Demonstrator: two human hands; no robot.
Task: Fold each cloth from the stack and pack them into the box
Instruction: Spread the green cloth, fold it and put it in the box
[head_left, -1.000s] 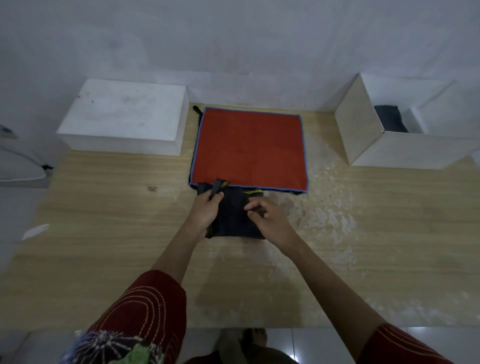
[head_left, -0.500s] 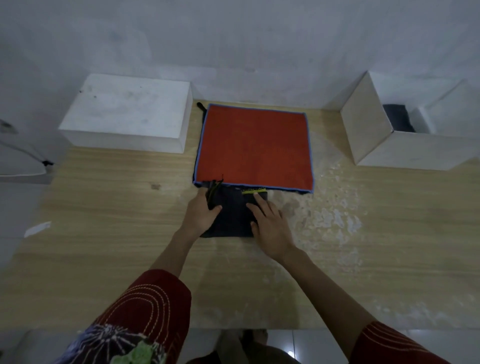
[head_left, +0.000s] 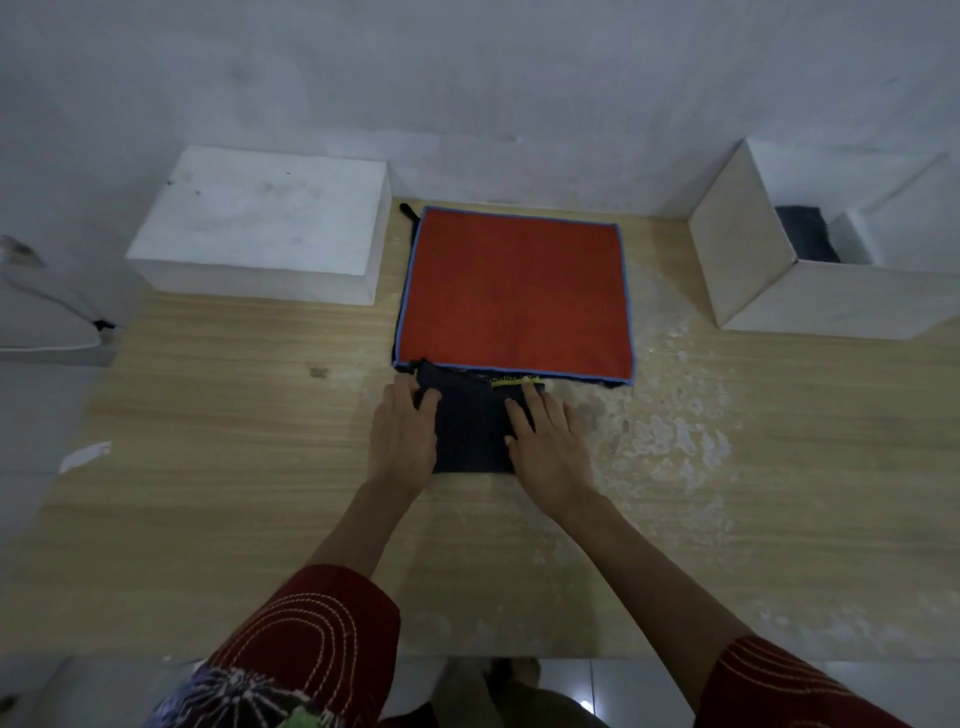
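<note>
A small folded dark navy cloth (head_left: 472, 431) lies on the wooden table (head_left: 234, 467), just in front of the stack. My left hand (head_left: 402, 436) lies flat on its left edge and my right hand (head_left: 548, 447) flat on its right edge, fingers straight, pressing it down. A yellow tag shows at its far right corner. The stack (head_left: 514, 291) sits behind it, topped by an orange-red cloth with blue trim. The open white box (head_left: 748, 265) stands at the back right with a dark folded cloth (head_left: 805, 234) inside.
A closed white box (head_left: 265, 223) stands at the back left against the wall. The table surface to the right of the cloths is worn and flaky. A white cable hangs off the table's left side.
My hands went from pinching the navy cloth's far edge to lying flat on it. The cloth now lies smoothed in a neat rectangle.
</note>
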